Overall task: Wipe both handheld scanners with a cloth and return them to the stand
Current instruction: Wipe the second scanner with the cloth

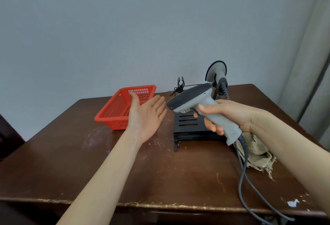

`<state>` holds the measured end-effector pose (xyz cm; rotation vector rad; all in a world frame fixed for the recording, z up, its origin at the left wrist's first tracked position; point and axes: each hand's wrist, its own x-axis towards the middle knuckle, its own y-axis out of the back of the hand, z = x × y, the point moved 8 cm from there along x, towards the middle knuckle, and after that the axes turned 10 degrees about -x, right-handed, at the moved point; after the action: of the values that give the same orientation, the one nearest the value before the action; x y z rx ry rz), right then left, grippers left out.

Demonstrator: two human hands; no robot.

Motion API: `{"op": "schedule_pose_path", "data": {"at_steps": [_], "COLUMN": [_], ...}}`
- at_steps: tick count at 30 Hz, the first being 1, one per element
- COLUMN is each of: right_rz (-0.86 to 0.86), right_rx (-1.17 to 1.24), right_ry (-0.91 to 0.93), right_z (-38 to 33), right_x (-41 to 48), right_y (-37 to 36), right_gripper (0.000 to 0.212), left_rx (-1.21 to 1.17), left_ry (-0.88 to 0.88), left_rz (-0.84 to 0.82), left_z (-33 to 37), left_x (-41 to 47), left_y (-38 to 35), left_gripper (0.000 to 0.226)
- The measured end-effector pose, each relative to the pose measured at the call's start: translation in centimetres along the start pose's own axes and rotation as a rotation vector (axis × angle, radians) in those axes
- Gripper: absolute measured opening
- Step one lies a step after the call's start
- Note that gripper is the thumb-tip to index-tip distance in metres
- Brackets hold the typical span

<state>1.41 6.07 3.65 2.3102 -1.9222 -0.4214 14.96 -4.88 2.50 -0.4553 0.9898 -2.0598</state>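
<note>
My right hand (230, 116) grips the handle of a grey and black handheld scanner (192, 98), lifted above the black stand (189, 126), its head pointing left. Its grey cable (244, 174) hangs down over the table's front edge. My left hand (146, 116) is open, palm up, fingers straight, just left of the scanner's head and not touching it. A second scanner (217, 71) sits at the back of the stand, its coiled cable beside it. A frayed beige cloth (259, 153) lies on the table, partly hidden under my right forearm.
A red plastic basket (110, 116) stands at the back left of the brown wooden table (160, 176). A black clip (180, 84) sticks up behind the stand. A grey wall is behind and a curtain hangs at the right.
</note>
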Motion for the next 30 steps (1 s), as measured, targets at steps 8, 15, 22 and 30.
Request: {"op": "schedule_pose_path", "data": {"at_steps": [8,15,22,30], "right_rz": [0.021,0.019,0.047,0.049], "right_rx": [-0.054,-0.057,-0.040,-0.067], "right_ry": [-0.009,-0.007,0.013,0.049], "right_z": [-0.25,-0.38,-0.43,-0.68], "right_x": [0.20,0.18,0.05,-0.03], "right_y": [-0.17,-0.23,-0.01,0.07], "right_gripper": [0.051,0.054,0.038,0.044], "left_rx": [0.008,0.022,0.017,-0.099], "left_ry": [0.007,0.005,0.029,0.085], "left_rz": [-0.016,-0.040,-0.055,-0.120], "left_z": [0.03,0.03,-0.21,-0.64], "left_x": [0.10,0.27,0.64,0.94], "left_y": [0.37,0.03,0.21,0.00], "left_gripper": [0.099,0.097,0.099,0.107]}}
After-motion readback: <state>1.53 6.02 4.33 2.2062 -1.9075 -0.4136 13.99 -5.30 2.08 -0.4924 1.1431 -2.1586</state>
